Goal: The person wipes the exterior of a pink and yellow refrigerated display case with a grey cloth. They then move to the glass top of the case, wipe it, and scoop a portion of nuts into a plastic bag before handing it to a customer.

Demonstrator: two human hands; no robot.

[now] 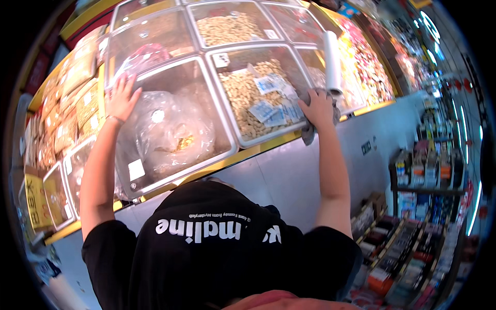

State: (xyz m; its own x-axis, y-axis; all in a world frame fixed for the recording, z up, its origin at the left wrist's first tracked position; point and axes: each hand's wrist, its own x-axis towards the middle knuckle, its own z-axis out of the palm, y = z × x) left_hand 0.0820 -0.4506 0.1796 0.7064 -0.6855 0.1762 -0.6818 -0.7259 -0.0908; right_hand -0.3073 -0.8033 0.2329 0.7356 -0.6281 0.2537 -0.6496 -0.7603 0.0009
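Observation:
My left hand [122, 99] lies with its fingers apart on the left edge of a clear-lidded bin [217, 112] that holds a large clear plastic bag [174, 128]. A grey cloth [308, 135] is under my right hand [319, 106], at the right front corner of another lidded bin with pale nuts [240, 100] and several small white-and-blue packets [267, 84]. Just beyond that hand, a white roll [332, 62] stands beside the bin. Whether the right fingers grip the cloth is partly hidden.
More clear-lidded bins [232, 29] continue behind. Bagged goods [79, 73] are stacked at the left, and colourful wrapped sweets [364, 58] fill a section at the right. A yellow edge strip [267, 145] borders the display. Shelves of packaged goods [426, 166] stand across the floor [255, 174].

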